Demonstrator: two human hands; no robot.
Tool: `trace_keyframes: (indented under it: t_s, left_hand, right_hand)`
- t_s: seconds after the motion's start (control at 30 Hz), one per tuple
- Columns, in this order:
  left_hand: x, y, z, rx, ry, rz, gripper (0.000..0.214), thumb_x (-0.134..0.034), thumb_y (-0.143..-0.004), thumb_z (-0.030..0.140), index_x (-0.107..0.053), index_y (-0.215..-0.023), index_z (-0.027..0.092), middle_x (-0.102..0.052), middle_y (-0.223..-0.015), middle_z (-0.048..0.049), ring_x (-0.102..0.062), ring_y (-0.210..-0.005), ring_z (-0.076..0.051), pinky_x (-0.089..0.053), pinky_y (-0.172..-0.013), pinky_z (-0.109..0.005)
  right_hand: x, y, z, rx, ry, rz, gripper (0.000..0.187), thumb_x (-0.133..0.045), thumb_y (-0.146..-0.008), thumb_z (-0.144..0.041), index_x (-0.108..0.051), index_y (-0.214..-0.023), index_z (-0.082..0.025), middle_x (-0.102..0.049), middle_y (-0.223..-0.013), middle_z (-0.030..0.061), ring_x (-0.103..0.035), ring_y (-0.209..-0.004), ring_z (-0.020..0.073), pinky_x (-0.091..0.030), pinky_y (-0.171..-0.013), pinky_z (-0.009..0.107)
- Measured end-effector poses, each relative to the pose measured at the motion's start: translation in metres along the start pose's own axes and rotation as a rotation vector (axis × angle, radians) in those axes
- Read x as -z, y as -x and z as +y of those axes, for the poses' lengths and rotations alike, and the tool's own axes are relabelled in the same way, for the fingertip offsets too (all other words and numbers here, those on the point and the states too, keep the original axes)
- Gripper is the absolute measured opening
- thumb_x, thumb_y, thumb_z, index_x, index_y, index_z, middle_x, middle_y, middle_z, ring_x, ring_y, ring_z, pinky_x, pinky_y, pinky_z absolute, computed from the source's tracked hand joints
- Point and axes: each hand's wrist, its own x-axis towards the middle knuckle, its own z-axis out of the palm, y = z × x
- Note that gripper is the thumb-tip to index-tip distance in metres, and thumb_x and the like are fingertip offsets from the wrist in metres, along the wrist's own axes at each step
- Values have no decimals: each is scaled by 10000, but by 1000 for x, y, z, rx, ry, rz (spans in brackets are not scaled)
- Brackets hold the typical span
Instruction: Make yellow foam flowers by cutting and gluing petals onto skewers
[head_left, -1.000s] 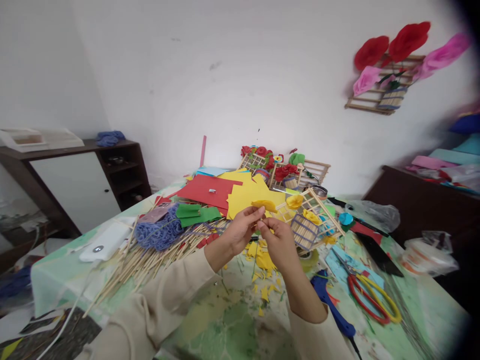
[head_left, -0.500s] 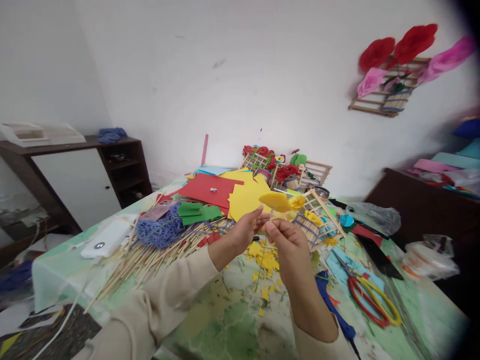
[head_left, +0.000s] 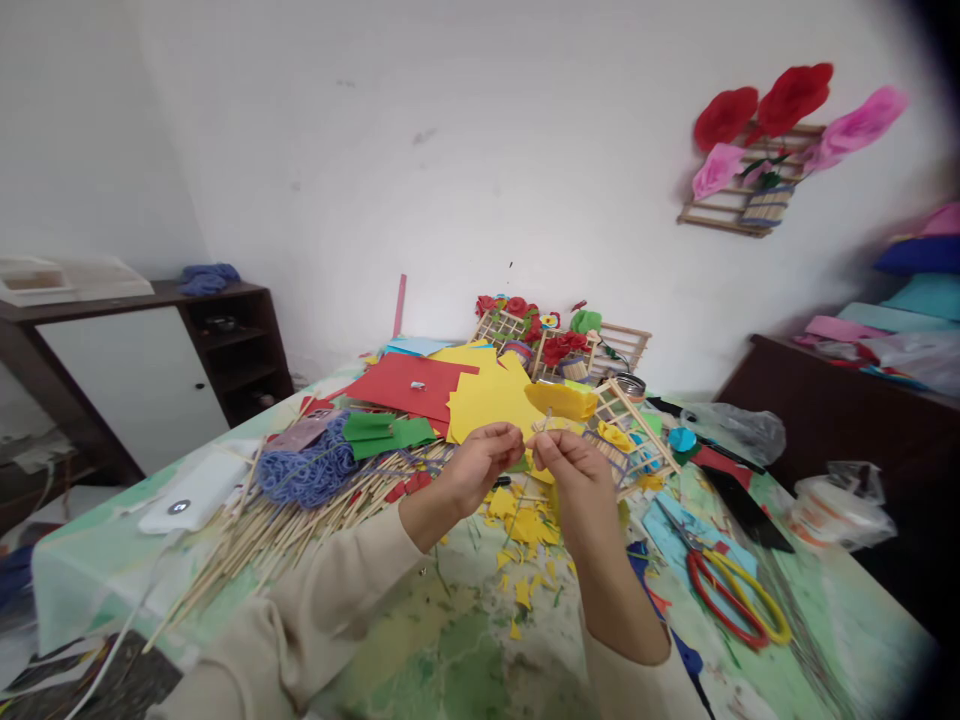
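My right hand (head_left: 583, 478) pinches a thin stem between thumb and forefinger. A yellow paper petal piece (head_left: 564, 401) stands just above these fingertips and appears to be fixed to the stem. Close on the left, my left hand (head_left: 480, 467) has its fingers curled together in a pinch near the stem; whatever is between them is too small to make out. Cut yellow paper scraps (head_left: 531, 526) lie on the table below both hands. Behind them are yellow paper sheets (head_left: 487, 400) and a small stick frame (head_left: 637, 430) with yellow flowers.
Scissors (head_left: 731, 595) with red and yellow handles lie at the right, near a blue-handled tool (head_left: 686, 655). Thin sticks (head_left: 300, 535), blue yarn (head_left: 307, 465), green paper (head_left: 386, 432) and a white device (head_left: 196, 490) occupy the left. Red paper (head_left: 412, 385) lies behind.
My left hand's fingers have gone from stretched out to curled in a pinch. The yellow petal piece above my right hand has turned and tilted. The view has shifted slightly.
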Motion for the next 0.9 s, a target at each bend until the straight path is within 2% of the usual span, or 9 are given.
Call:
trace_keyframes:
  t_s: [0.1,0.2,0.27,0.33,0.43,0.53,0.63,0.9]
  left_hand:
    - [1,0,1,-89,-31,-7,301,-657,-727,301,-464,-555,148,-392,-555,35,-366,-552,-74,-306,-577,-220]
    - [2,-1,1,-149,-87,60,380,-638,-756,350,-423,-513,152,-347,-521,46,-329,-528,-71,-288,-559,-228]
    - [1,-2,2,-167,-125,87,330,-672,-729,360,-499,-550,143,-427,-557,35,-385,-568,-75,-315,-597,-228]
    - [0,-1,2,-169,-119,112,218,-730,-669,331,-616,-674,145,-554,-678,12,-472,-665,-92,-357,-682,-235]
    - [-2,1,4,-130,-54,122,231,-752,-637,333,-691,-782,164,-647,-806,-27,-549,-810,-140,-380,-805,-278]
    - [-5,3,7,-102,-28,86,208,-756,-627,333,-707,-717,151,-673,-771,-56,-577,-845,-172,-386,-843,-306]
    - [-5,5,10,-104,-48,57,170,-761,-620,284,-711,-688,137,-678,-758,-59,-581,-801,-162,-394,-831,-301]
    - [2,-1,10,-132,-39,91,136,-780,-587,221,-699,-656,136,-650,-690,-25,-554,-705,-118,-398,-758,-269]
  right_hand:
    - [-1,-1,4,31,188,28,251,-557,-783,-332,-551,-579,-186,-532,-581,-23,-468,-590,122,-350,-587,247]
    - [-2,-1,5,60,317,36,264,-539,-785,-347,-558,-577,-184,-536,-571,-19,-474,-583,130,-347,-583,253]
    - [-3,-1,5,86,381,45,268,-535,-785,-353,-576,-582,-182,-560,-581,-7,-490,-599,142,-353,-594,260]
    - [-5,-1,6,108,425,48,267,-533,-788,-357,-599,-598,-181,-587,-602,8,-505,-619,155,-360,-606,269]
    - [-6,-2,8,115,445,36,256,-522,-796,-359,-638,-649,-184,-613,-632,22,-525,-644,171,-376,-623,282]
    - [-7,-3,9,107,429,14,252,-524,-787,-349,-629,-622,-190,-620,-632,23,-540,-652,178,-392,-636,288]
    - [-7,-3,9,95,402,-6,262,-536,-773,-347,-592,-567,-194,-620,-621,18,-545,-643,175,-395,-634,286]
    - [-7,-2,15,107,423,7,211,-558,-783,-340,-681,-685,-199,-672,-689,26,-569,-694,187,-402,-673,301]
